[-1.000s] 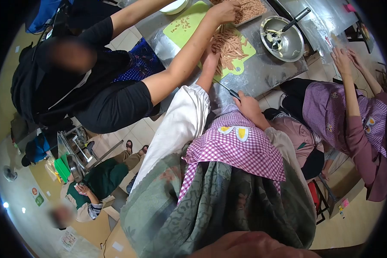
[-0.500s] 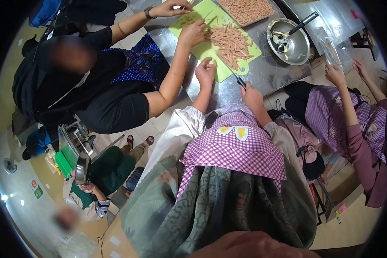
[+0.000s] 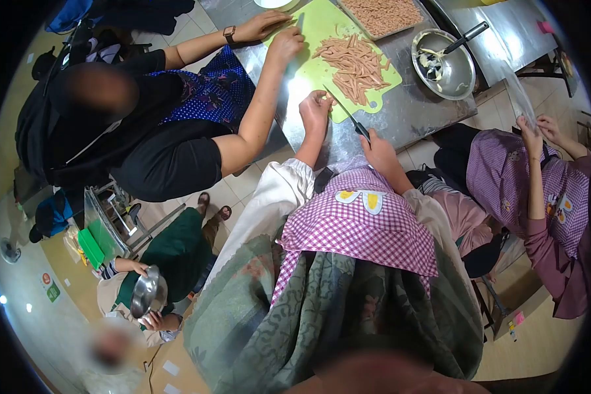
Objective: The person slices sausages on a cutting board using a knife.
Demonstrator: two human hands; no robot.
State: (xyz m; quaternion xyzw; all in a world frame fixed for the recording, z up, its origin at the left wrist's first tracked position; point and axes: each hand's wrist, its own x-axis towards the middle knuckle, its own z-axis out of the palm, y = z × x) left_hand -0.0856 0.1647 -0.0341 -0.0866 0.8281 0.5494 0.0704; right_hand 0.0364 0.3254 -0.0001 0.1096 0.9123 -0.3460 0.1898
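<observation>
My right hand (image 3: 379, 151) grips the black handle of a knife (image 3: 353, 119), its blade slanting up and left over the near edge of the green cutting board (image 3: 340, 117). Beside the blade's tip, my left hand (image 3: 314, 110) rests at the board's edge with its fingers curled together; what they pinch, if anything, is too small to make out. On the board lies a heap of pinkish-brown strips (image 3: 353, 69), which look like cut sausage. A co-worker's hands (image 3: 285, 46) work at the board's far left end, over another blade.
A tray of small diced pieces (image 3: 382, 18) stands behind the board. To the right is a metal bowl (image 3: 465, 81) with pale residue and a black-handled utensil. Another person at right handles a clear plastic sheet or bag (image 3: 520, 92). Lower left, someone holds a metal bowl (image 3: 149, 293).
My knife has shifted left, away from the strips and towards my left hand. The co-worker's hands have drawn left from the heap. The person at lower left has turned their bowl.
</observation>
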